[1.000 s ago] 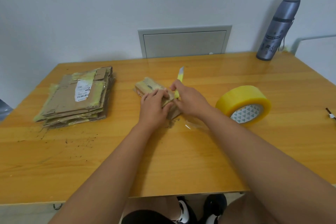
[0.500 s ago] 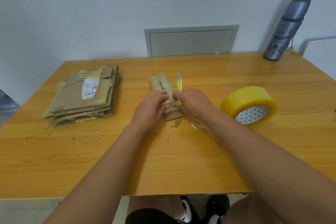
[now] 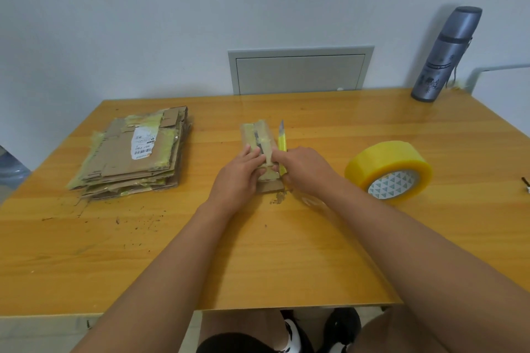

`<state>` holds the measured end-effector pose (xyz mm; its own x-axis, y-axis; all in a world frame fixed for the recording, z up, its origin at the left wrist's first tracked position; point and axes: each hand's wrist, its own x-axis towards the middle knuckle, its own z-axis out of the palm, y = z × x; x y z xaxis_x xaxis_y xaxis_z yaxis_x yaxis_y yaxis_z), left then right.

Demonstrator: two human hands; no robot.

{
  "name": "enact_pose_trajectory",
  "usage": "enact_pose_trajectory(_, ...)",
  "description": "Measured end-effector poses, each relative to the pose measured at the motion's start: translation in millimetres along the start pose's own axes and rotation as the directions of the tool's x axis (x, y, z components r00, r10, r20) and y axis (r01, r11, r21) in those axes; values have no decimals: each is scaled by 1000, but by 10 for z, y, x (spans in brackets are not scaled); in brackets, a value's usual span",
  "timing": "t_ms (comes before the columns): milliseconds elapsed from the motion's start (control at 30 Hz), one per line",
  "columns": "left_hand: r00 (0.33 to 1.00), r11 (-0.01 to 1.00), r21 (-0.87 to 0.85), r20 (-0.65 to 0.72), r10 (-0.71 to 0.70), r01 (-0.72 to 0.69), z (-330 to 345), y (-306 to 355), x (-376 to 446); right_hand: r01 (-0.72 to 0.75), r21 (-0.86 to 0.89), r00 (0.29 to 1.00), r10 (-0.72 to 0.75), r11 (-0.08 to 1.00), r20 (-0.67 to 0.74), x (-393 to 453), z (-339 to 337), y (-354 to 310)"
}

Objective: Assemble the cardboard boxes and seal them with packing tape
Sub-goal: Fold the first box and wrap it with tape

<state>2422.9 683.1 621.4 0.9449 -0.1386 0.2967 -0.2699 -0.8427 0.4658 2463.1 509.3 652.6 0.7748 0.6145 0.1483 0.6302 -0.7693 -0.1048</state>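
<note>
Box (image 3: 259, 140) lengthwise away, knife (image 3: 282, 139) parallel

Grey flask (image 3: 446, 54), upright, table's (image 3: 258, 261) far right corner; grey wall panel (image 3: 300, 71) beyond far edge.

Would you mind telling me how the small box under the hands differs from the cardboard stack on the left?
The small box is folded up into a narrow block, while the cardboard stack lies flattened in layers. The box is held by the left hand and right hand; the stack lies untouched. The stack shows a white label; the box shows none. Both are brown cardboard with yellowish tape.
</note>
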Motion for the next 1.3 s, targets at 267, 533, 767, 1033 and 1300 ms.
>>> enact_pose_trajectory(267, 999, 1000, 25, 52, -8, 7, -20, -17, 14, -42, 25, 999, 41, 999, 19, -15, -17, -12)
enact_pose_trajectory(533, 999, 1000, -5, 33, -21, 21, 28, -51, 18, -48, 31, 999, 49, 998, -8, -37, -1, -46)
enact_pose_trajectory(767, 999, 998, -48, 1, -32, 32, 17, -14, 10, -67, -57, 990, 73, 996, 118, -2, -134, -60)
enact_pose_trajectory(1033, 1000, 998, 64, 16, 3, -4, 37, 145, 16, -118, -392, 976, 178, 912, 122, -351, -814, 156)
enact_pose_trajectory(1300, 994, 993, 120, 110, -7, -6, 75, 254, 19, -300, -302, 932, 345, 905, 109, -705, -912, 516)
